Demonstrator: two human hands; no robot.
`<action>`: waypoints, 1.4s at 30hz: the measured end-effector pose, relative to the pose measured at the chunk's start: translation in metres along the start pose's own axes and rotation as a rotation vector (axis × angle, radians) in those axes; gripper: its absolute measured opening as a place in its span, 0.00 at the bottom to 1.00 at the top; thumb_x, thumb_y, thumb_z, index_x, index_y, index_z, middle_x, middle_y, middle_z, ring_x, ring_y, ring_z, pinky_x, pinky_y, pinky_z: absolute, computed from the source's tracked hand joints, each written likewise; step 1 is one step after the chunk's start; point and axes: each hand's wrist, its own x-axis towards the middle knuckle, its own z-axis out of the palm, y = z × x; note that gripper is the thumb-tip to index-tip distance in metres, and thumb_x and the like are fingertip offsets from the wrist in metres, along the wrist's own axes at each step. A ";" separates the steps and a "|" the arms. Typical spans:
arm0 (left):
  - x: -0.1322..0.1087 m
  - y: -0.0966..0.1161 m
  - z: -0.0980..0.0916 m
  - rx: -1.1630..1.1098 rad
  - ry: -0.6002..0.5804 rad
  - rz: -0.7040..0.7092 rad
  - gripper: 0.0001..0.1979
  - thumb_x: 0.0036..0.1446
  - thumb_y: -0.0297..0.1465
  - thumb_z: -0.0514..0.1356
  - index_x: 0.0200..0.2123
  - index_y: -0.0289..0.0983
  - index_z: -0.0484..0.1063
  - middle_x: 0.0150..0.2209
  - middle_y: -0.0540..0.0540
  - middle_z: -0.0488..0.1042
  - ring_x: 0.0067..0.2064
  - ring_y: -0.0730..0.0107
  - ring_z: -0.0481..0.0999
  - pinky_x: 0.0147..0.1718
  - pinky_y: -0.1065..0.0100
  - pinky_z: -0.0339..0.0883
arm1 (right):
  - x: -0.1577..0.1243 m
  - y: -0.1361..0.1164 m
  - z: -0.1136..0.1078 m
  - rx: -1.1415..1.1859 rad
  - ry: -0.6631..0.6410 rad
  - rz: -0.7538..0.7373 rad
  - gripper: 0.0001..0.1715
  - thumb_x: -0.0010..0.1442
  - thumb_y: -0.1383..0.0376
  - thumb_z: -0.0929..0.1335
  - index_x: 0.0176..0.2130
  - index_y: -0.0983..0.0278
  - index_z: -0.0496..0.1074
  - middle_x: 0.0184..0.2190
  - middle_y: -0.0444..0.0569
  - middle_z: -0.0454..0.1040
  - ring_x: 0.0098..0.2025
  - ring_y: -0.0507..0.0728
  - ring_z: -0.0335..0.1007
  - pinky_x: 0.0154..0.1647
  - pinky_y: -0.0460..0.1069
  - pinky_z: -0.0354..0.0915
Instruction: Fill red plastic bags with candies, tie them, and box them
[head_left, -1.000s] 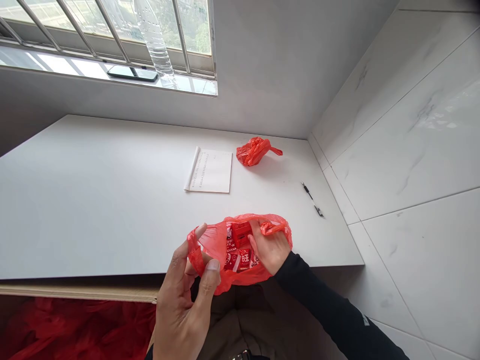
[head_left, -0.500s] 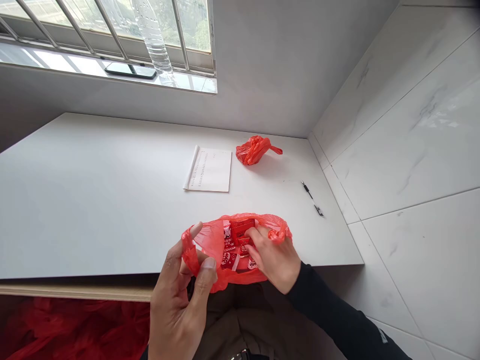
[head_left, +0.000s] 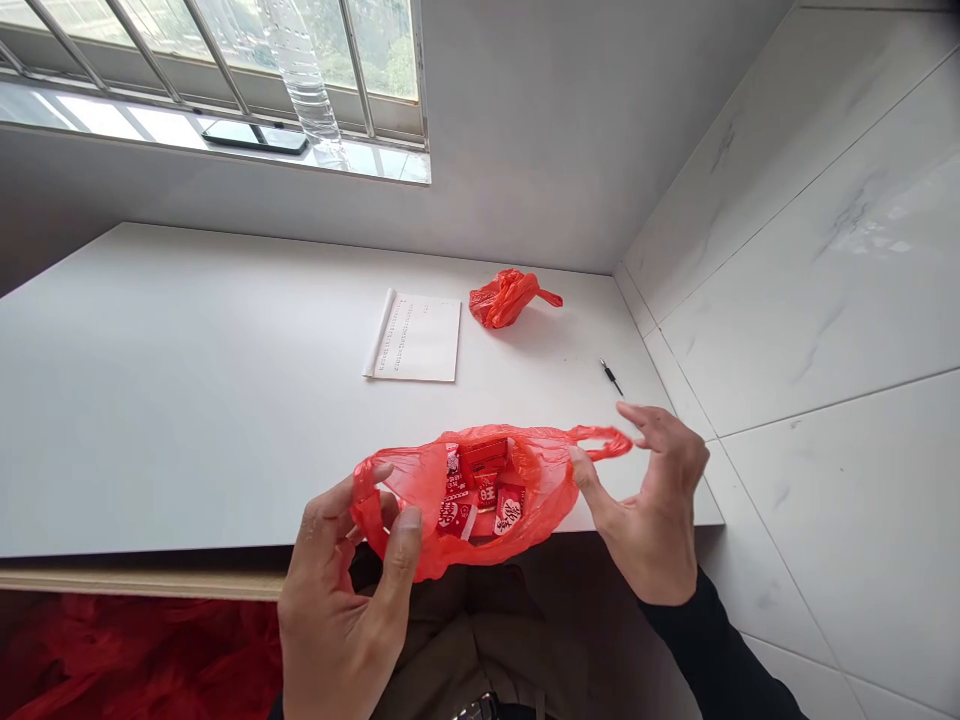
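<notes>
Right hand (head_left: 651, 515) has emerged from the red bag (head_left: 546, 488), fingers (head_left: 660, 425) spread; left hand (head_left: 349, 605) holds one handle (head_left: 367, 495).

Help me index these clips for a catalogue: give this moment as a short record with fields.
Left hand: fingers through one handle of the open red bag
Right hand: fingers spread beside the other handle; contact unclear
Bag contents: small red packets
Tabletop: notepad, bunched red bag, pen
Windowsill: clear bottle, phone
Lower left: heaped red material
</notes>
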 end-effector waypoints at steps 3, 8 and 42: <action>0.001 -0.001 0.000 0.013 0.036 -0.012 0.21 0.57 0.38 0.68 0.52 0.46 0.69 0.49 0.49 0.73 0.48 0.65 0.75 0.50 0.65 0.72 | 0.005 0.010 -0.002 0.021 -0.063 0.109 0.31 0.63 0.59 0.71 0.63 0.59 0.63 0.52 0.55 0.70 0.54 0.65 0.66 0.53 0.64 0.67; 0.011 -0.002 0.000 0.006 -0.123 -0.079 0.25 0.63 0.43 0.62 0.61 0.48 0.64 0.60 0.46 0.69 0.59 0.58 0.71 0.55 0.59 0.68 | 0.013 0.009 -0.022 0.264 -0.212 0.290 0.10 0.67 0.58 0.70 0.49 0.53 0.76 0.42 0.44 0.75 0.38 0.54 0.72 0.41 0.52 0.73; 0.020 0.042 0.033 -0.008 -0.830 0.114 0.12 0.72 0.36 0.46 0.36 0.40 0.63 0.32 0.51 0.66 0.33 0.70 0.64 0.38 0.66 0.62 | 0.037 -0.039 -0.037 0.523 -0.552 -0.197 0.15 0.71 0.69 0.66 0.55 0.57 0.71 0.37 0.43 0.70 0.35 0.48 0.71 0.38 0.43 0.72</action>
